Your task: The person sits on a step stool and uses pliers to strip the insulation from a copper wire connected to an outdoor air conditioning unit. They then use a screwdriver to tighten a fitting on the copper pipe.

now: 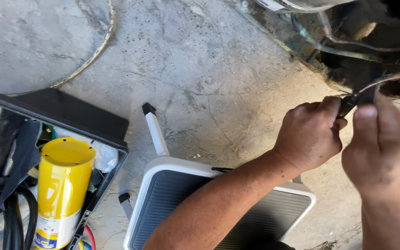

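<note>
Head view | left hand (309,134) and right hand (385,148) pinch thin tube (376,84) | step stool (172,185) below

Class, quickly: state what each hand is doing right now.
Left hand: closed on a dark tool handle.
Right hand: pinching the thin metal tube.

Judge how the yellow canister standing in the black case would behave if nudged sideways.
The yellow canister is tall, narrow and upright, so it would probably tip. Its round body would likely roll, though the black case wall and black hoses beside it might stop it.
</note>
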